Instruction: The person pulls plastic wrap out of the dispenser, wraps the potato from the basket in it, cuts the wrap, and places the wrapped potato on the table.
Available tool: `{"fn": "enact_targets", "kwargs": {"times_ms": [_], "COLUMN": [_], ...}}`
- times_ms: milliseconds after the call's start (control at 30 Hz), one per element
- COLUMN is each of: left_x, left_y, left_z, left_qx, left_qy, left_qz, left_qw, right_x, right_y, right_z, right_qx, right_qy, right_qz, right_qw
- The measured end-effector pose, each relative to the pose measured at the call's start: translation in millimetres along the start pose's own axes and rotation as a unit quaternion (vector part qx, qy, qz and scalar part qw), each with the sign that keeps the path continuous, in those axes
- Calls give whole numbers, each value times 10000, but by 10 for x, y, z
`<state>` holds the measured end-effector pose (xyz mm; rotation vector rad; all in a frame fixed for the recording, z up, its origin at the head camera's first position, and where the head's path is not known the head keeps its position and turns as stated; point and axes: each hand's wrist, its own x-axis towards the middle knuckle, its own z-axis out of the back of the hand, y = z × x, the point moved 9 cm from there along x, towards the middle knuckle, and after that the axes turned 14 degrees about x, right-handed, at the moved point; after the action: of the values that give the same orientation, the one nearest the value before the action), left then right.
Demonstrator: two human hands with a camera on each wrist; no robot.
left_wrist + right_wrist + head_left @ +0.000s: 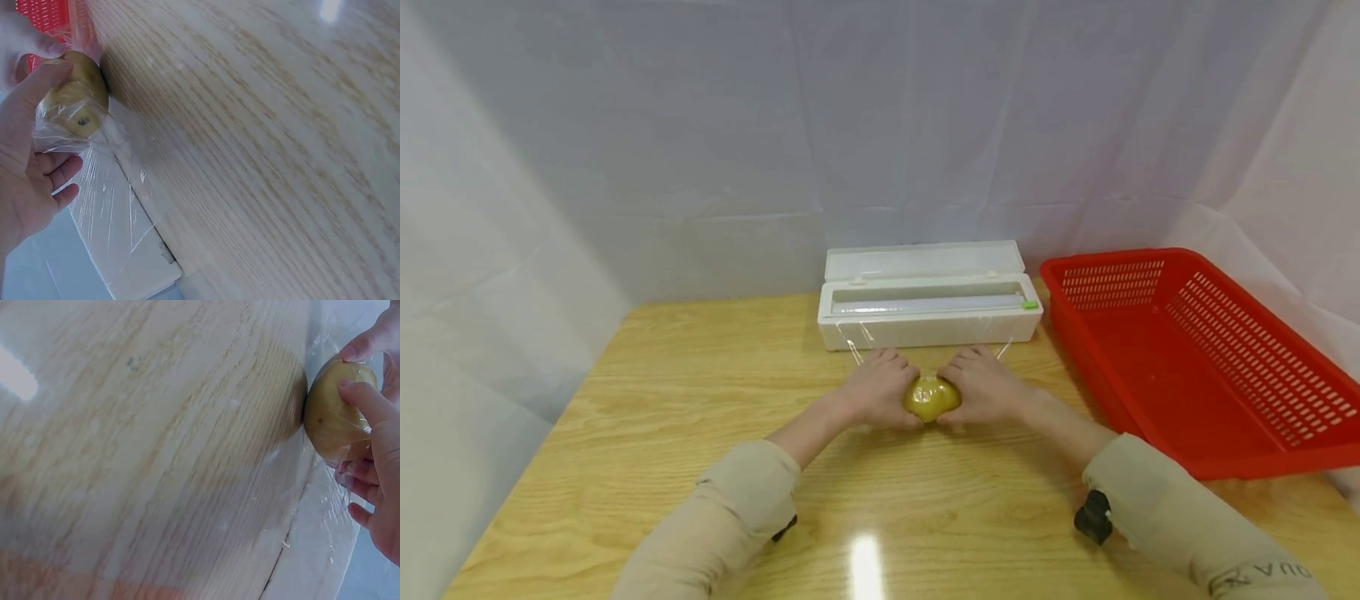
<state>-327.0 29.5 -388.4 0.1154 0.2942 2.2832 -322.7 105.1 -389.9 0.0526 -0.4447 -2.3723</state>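
Both hands hold a yellow-brown potato (931,398) low over the table, in front of the white cling film box. Clear cling film (103,187) lies over the potato and stretches back to the box. My left hand (882,390) grips the potato's left side, its thumb on the near face. From the other side my right hand (985,388) grips it the same way, thumb (365,397) pressed on the skin through the film. The thumbs sit close together, while the fingers behind are partly hidden by the potato in the head view.
The cling film box (925,333) stands at the back with its lid (925,260) raised and a roll (928,305) inside. A green slider (1029,305) sits at its right end. On the right is a red plastic basket (1105,387). White cloth (715,150) hangs behind the wooden table (700,375).
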Motion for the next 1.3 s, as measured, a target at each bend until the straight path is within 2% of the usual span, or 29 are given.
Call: {"fn": "enact_targets", "kwargs": {"times_ms": [267, 433, 633, 867, 1067, 1300], "left_x": [24, 23, 21, 13, 6, 45], "left_y": [63, 89, 102, 112, 147, 167], "left_z": [-90, -82, -50, -53, -66, -64], "left_qx": [-363, -415, -251, -176, -319, -104], "left_qy": [333, 229, 52, 182, 180, 189], "left_qz": [128, 151, 142, 172, 310, 424], "left_qw": [9987, 9988, 9996, 9995, 9988, 9989], "right_x": [14, 17, 22, 40, 52, 103], "right_y": [-69, -101, -107, -95, -103, -171], "right_z": [22, 14, 42, 91, 94, 119], "right_qx": [395, 325, 203, 132, 55, 346], "right_qy": [-88, -83, -244, -449, -304, -343], "right_qz": [-238, -257, -114, 38, -79, -335], "right_qw": [9989, 9991, 9994, 9989, 9995, 9983]}}
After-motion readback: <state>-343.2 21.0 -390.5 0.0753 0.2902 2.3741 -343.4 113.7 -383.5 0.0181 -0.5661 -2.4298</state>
